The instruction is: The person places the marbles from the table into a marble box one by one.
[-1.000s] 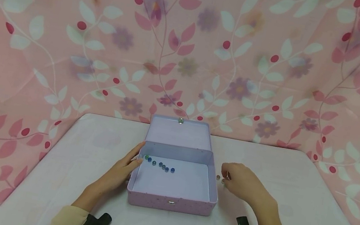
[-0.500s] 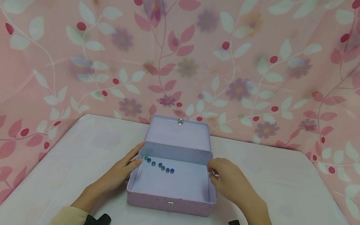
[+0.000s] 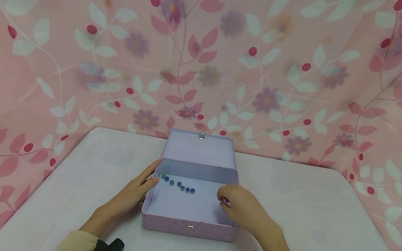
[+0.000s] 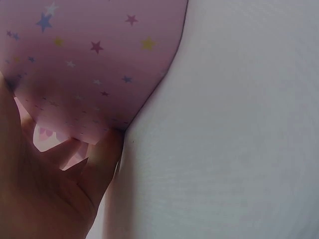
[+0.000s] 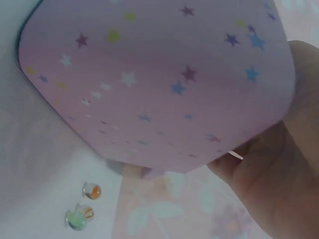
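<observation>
A lilac metal box [image 3: 189, 227] stands on the table with its hinged lid [image 3: 200, 150] thrown back. Several blue and green glass marbles [image 3: 172, 183] lie in a loose row at the left of its floor. My left hand [image 3: 135, 188] holds the box's left wall, thumb over the rim. My right hand [image 3: 247, 207] reaches over the right wall into the box, fingers curled round a small shiny bluish marble [image 3: 225, 200], mostly hidden. In the right wrist view, the star-printed wall [image 5: 159, 89] covers the fingertips of my right hand [image 5: 279, 174].
Outside the box on its right, an orange marble [image 5: 92, 191] and a greenish one [image 5: 77, 220] lie on the white cloth, with another behind the green one. The white-covered table [image 3: 329, 220] runs back to a pink floral curtain [image 3: 213, 56].
My right hand has moved left from the table beside the box, over the right wall and into the box, with shiny glass in its fingers. My left hand has stayed in place.
</observation>
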{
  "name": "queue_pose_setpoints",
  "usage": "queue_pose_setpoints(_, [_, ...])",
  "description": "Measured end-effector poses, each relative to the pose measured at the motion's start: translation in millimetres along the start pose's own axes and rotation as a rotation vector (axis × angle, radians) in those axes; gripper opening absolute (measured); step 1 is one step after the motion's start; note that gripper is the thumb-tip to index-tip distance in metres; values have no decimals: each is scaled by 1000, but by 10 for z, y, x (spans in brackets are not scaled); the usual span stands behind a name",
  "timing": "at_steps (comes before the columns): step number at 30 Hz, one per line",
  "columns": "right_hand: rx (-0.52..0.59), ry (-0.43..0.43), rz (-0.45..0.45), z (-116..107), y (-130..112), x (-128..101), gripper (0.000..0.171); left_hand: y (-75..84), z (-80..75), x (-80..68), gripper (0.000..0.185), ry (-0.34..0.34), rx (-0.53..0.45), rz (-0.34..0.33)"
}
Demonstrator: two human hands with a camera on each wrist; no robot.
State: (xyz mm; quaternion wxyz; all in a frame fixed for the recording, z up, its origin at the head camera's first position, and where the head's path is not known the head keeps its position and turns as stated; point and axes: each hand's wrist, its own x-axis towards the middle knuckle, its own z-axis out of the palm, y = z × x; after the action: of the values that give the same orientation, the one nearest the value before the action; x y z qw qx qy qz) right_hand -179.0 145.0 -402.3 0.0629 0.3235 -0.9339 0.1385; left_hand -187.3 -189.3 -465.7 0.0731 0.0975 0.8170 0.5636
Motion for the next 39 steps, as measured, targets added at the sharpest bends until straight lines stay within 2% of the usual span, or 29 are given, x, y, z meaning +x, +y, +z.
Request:
queue_pose_setpoints(4, [-3,-29,-7,45,-20,8,10,2,3,1,55,0,0,-5])
queue_pose_setpoints(12, [13,-23,-49,122,-14,9,12,7,3,-1,54,-2,-7,-11])
queue_pose_setpoints(23, [-60,-41,-58,126,-42,14,12,8,6,-13,54,3,-7,-20])
queue_pose_setpoints(39, [-50,-61,-21,147,-31,-1,13,15,4,-11,56,0,3,-20])
